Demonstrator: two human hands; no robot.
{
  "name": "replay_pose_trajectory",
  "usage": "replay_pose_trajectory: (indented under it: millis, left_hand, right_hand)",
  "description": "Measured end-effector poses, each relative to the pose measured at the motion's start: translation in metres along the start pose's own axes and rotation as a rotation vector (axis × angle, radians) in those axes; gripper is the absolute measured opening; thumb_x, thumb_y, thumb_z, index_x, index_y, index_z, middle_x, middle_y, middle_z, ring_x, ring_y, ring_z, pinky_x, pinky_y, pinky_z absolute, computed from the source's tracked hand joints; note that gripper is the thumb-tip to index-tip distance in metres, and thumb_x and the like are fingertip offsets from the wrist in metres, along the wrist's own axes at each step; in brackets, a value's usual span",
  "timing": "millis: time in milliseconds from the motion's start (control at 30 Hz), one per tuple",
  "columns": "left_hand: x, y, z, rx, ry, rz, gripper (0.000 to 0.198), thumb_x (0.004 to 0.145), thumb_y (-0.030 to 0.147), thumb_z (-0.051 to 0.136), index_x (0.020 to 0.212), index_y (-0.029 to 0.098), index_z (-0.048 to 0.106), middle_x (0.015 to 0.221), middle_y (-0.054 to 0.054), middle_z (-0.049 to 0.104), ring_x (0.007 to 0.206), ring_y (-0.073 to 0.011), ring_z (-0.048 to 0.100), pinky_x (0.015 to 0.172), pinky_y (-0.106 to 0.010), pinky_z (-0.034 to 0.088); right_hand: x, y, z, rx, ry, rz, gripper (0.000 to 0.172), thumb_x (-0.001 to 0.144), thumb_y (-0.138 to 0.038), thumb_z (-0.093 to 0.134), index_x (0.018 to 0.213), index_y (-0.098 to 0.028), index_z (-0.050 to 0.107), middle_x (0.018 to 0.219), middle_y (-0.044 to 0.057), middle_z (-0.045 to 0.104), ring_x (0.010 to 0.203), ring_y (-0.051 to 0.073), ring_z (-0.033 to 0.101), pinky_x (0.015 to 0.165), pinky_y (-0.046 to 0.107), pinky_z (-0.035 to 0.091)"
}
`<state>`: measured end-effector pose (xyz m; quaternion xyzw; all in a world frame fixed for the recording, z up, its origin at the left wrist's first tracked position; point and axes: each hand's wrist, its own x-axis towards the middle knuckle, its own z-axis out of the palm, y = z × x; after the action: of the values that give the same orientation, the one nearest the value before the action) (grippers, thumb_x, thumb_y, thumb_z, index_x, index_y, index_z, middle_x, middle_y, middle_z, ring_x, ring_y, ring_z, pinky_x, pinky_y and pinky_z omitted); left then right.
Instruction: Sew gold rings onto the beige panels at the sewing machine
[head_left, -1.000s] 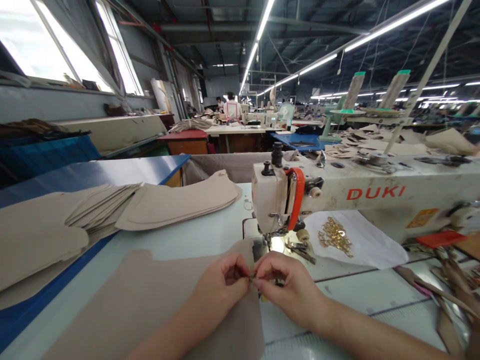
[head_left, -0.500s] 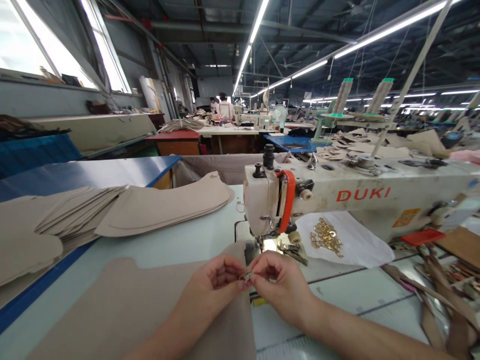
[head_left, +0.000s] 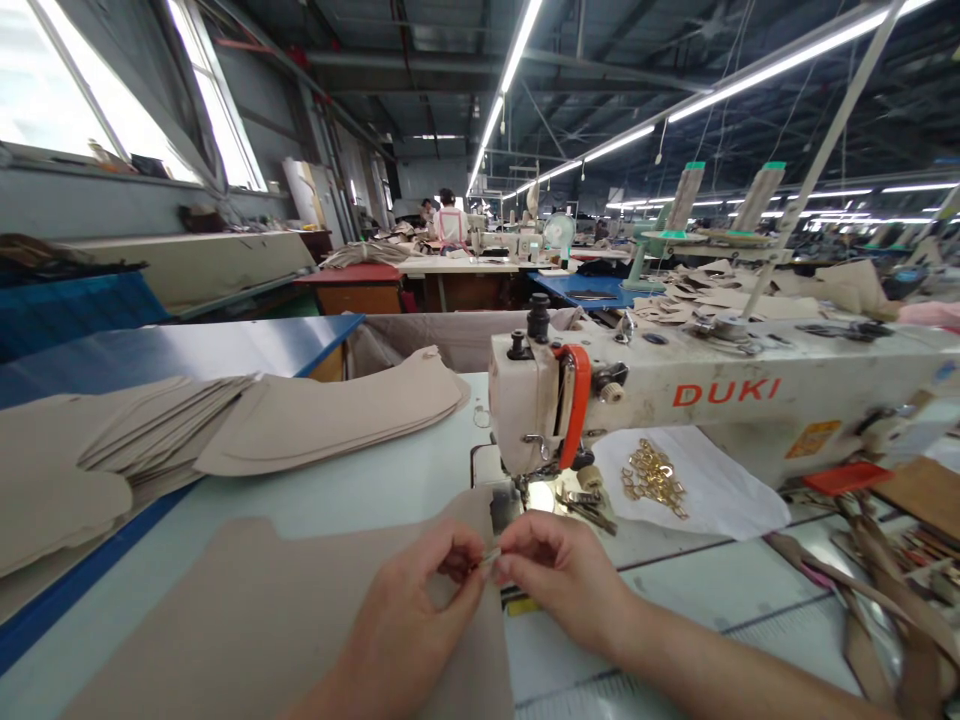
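Observation:
My left hand [head_left: 420,600] and my right hand [head_left: 562,575] meet over the right edge of a large beige fabric piece [head_left: 300,590]. Between their pinched fingertips is a small thin item, partly hidden and too small to identify; both hands seem to hold it. Just beyond my fingers stands the white sewing machine [head_left: 720,385], marked DUKI, its needle area lit. Gold metal rings [head_left: 652,478] lie on a white sheet [head_left: 727,490] under the machine's arm.
Stacked beige pieces [head_left: 330,415] lie at the left of the pale table. Brown straps [head_left: 892,600] and a red tray [head_left: 851,478] are at the right. A person [head_left: 451,222] sits farther back.
My left hand has shifted slightly left and down, and its fingertips are a little farther from those of my right hand. The small item shows more between them.

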<state>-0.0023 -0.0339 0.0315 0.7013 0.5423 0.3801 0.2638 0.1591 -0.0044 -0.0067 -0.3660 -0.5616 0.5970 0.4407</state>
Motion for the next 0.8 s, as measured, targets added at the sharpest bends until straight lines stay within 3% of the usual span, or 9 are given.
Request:
replay_pose_trajectory:
  millis: [133, 300, 467, 667, 800]
  left_hand:
    - [0.001, -0.007, 0.001, -0.091, -0.035, -0.047, 0.009, 0.073, 0.025, 0.056, 0.079, 0.022, 0.062, 0.072, 0.002, 0.067, 0.069, -0.0153, 0.063, 0.068, -0.023, 0.05]
    - [0.004, -0.012, 0.001, -0.204, -0.191, -0.163, 0.017, 0.078, 0.036, 0.057, 0.082, 0.023, 0.067, 0.078, 0.0, 0.071, 0.077, -0.0188, 0.066, 0.071, -0.025, 0.05]
    - [0.003, -0.004, -0.002, -0.097, -0.147, -0.151, 0.017, 0.077, 0.036, 0.057, 0.075, 0.024, 0.069, 0.073, 0.002, 0.071, 0.071, -0.0184, 0.065, 0.068, -0.023, 0.048]
    - [0.002, -0.002, 0.001, -0.007, -0.175, -0.117, 0.016, 0.079, 0.031, 0.054, 0.076, 0.024, 0.069, 0.074, 0.002, 0.071, 0.072, -0.0176, 0.065, 0.067, -0.023, 0.047]
    - [0.007, -0.008, -0.01, 0.088, -0.188, -0.065, 0.017, 0.08, 0.032, 0.054, 0.09, 0.025, 0.067, 0.089, 0.0, 0.072, 0.085, -0.0193, 0.065, 0.078, -0.026, 0.05]
  right_hand:
    - [-0.001, 0.0, -0.001, -0.033, -0.014, 0.018, 0.005, 0.069, -0.02, 0.064, 0.069, -0.017, 0.059, 0.061, -0.003, 0.062, 0.055, 0.009, 0.056, 0.056, 0.02, 0.044]
    - [-0.002, -0.004, -0.001, -0.082, -0.017, 0.001, 0.003, 0.07, -0.018, 0.061, 0.07, -0.018, 0.058, 0.061, -0.003, 0.06, 0.055, 0.01, 0.055, 0.057, 0.021, 0.044]
    - [-0.003, -0.007, -0.004, -0.234, -0.031, -0.057, 0.005, 0.073, -0.022, 0.06, 0.07, -0.018, 0.061, 0.061, -0.003, 0.057, 0.056, 0.01, 0.05, 0.057, 0.021, 0.042]
    - [-0.007, -0.017, -0.01, -0.577, -0.065, -0.297, 0.008, 0.077, -0.017, 0.056, 0.071, -0.018, 0.062, 0.064, -0.003, 0.055, 0.062, 0.01, 0.05, 0.058, 0.02, 0.038]
    - [-0.007, -0.02, -0.011, -0.595, -0.068, -0.301, 0.01, 0.075, -0.013, 0.056, 0.066, -0.018, 0.058, 0.06, -0.004, 0.051, 0.057, 0.009, 0.047, 0.054, 0.019, 0.034]
